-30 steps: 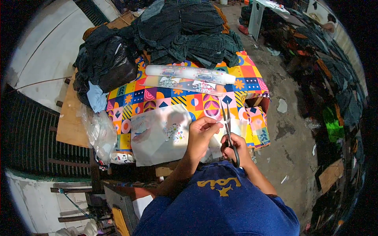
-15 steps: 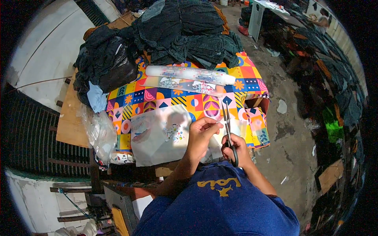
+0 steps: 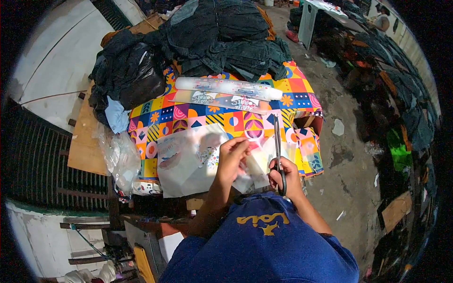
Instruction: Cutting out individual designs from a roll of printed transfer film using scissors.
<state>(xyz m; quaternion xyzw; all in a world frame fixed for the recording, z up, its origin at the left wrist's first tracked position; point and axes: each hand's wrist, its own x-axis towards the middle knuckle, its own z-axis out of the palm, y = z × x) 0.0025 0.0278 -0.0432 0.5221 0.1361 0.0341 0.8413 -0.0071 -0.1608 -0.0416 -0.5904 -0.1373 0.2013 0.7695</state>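
My right hand is closed round the black handles of a pair of scissors. Their long metal blades point away from me and lie almost together. To the left, my left hand is drawn into a pinch; what its fingertips hold, if anything, is too small to make out. Beside and partly under that hand lies a translucent sheet with colourful printed figures. More pale see-through film lies between my two hands.
A patterned cloth covers the table. Across it lies a roll of printed clear film. Dark garments are heaped at the far side, with a black plastic bag on the left. A clear bag hangs at the left edge.
My left hand has moved slightly left and down, away from the blades. The scissors have turned more upright and shifted a little right, with the blades closer together.
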